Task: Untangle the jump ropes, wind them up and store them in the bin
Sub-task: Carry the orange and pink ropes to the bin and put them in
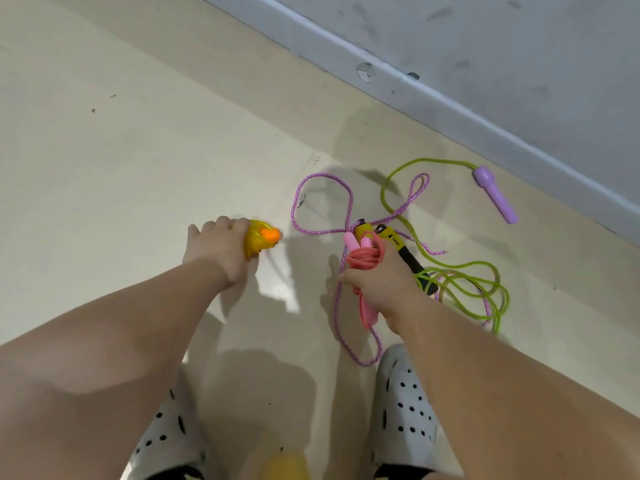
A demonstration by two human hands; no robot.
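- Head view: the right hand (381, 282) is clamped round a wound pink jump rope (365, 261), coils and pink handles bunched in one fist, presumably so the winding cannot spring loose.
- Left hand (221, 251) is down on the floor (121, 150), fingers closed over a yellow-and-orange plastic piece (261, 239); I cannot tell what it is.
- Beside the right hand lies the tangle: a purple braided rope (322, 206) looping outward, crossed with a green rope (464, 282) piled toward the wall edge of the floor.
- Green rope's lilac handle (495, 194) rests close to the wall's base (450, 109).
- Yellow-and-black handles (398, 244) sit in the knot, just beside the right fist.
- No bin in sight; pink looks ready to store, two ropes not yet untangled.
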